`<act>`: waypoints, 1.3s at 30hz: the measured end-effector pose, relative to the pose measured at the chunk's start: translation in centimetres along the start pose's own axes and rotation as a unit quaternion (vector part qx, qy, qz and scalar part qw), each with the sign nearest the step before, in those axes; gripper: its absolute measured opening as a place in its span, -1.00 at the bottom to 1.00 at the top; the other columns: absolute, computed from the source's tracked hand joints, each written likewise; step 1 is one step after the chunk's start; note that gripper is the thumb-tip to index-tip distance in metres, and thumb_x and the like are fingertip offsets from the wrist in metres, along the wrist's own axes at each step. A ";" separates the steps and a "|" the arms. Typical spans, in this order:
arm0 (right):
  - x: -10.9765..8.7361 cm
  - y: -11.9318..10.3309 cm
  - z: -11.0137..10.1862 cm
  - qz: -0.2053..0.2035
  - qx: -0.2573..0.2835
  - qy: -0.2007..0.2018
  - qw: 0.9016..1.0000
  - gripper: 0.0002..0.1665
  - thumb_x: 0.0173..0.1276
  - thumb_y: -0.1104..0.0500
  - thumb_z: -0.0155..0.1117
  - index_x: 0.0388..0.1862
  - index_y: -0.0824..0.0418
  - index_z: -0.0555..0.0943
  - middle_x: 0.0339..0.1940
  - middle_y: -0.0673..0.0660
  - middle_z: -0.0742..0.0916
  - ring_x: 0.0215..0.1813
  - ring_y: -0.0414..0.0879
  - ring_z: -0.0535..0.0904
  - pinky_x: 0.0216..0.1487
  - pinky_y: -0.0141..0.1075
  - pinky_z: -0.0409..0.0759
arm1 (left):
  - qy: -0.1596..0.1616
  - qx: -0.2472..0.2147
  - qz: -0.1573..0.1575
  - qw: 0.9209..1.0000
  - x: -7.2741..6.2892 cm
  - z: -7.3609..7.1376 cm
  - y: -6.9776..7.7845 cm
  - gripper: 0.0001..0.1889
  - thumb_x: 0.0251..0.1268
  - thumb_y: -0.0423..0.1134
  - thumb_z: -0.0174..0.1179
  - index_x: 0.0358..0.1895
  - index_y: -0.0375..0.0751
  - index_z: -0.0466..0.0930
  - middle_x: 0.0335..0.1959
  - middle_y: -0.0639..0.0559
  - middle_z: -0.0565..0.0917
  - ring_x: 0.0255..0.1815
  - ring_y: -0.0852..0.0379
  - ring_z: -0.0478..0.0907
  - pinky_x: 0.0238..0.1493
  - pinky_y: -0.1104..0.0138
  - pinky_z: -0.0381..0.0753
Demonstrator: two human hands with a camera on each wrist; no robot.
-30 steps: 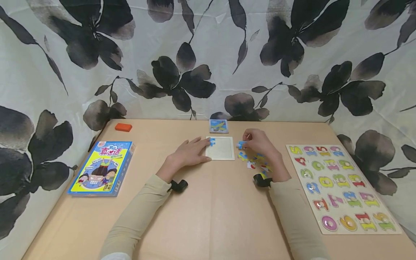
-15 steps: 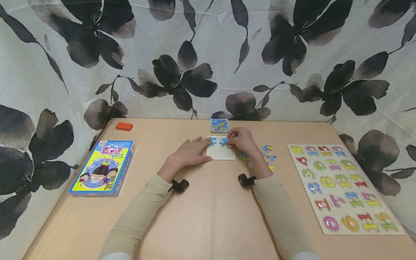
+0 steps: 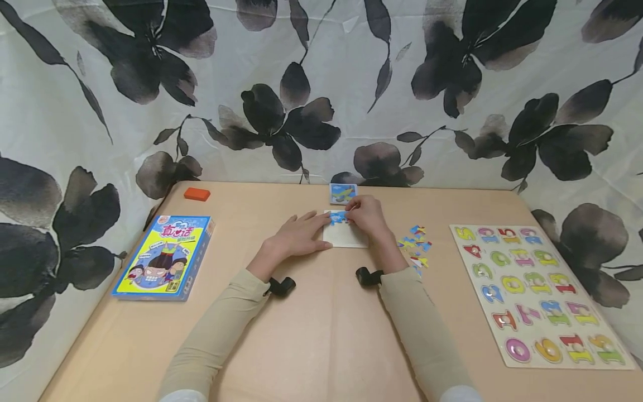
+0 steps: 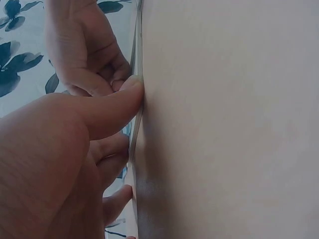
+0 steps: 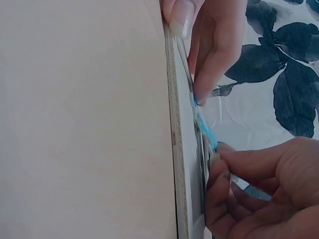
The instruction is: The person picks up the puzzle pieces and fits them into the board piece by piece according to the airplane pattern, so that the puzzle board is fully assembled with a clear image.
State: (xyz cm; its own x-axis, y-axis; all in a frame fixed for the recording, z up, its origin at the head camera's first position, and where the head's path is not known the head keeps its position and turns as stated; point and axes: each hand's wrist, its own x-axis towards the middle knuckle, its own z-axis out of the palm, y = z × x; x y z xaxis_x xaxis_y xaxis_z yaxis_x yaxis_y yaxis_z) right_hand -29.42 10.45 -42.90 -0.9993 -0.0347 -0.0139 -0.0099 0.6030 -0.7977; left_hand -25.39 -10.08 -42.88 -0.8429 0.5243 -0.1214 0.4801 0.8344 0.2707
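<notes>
A small white puzzle tray (image 3: pixel 346 240) lies flat near the back of the table. My left hand (image 3: pixel 300 239) rests along its left side, fingers fairly straight, thumb at the near left corner. My right hand (image 3: pixel 370 216) pinches a blue puzzle piece (image 5: pixel 208 132) between thumb and finger, tilted over the tray's top row. In the head view the blue pieces (image 3: pixel 339 217) appear side by side there, partly covered by fingertips. The right wrist view has the held piece close to my left fingertip. A picture card (image 3: pixel 343 193) with a yellow shape on blue lies just behind the tray.
Several loose puzzle pieces (image 3: pixel 416 244) are heaped right of the tray. A large number-puzzle board (image 3: pixel 540 293) covers the right side. At left stand a blue and yellow box (image 3: pixel 163 257) and an orange block (image 3: pixel 197 194). A floral cloth (image 3: pixel 372 120) hangs behind the table.
My right hand has carried a blue piece leftward from the loose pieces onto the tray's top row, beside the piece there. My left hand has kept its place on the tray.
</notes>
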 end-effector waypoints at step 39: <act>-0.6 0.3 -0.3 -0.018 -0.045 0.015 0.999 -0.89 0.21 0.38 0.24 -0.40 0.28 0.70 -0.34 0.19 0.71 -0.20 0.02 0.51 -0.22 -0.30 0.45 | 0.006 0.100 -0.014 0.995 0.9 0.1 2.4 -0.22 0.34 0.41 -0.03 0.55 0.19 0.18 0.57 0.03 0.24 0.55 -0.12 0.19 0.39 -0.16 0.31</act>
State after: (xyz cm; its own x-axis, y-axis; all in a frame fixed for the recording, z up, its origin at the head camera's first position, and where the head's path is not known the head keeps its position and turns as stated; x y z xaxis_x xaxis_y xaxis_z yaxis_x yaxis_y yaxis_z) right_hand -28.88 10.87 -42.97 -0.9989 -0.0343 0.0333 -0.0477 0.6711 -0.7398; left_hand -24.95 -7.59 -42.39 -0.8592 0.4986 -0.1146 0.4935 0.8668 0.0712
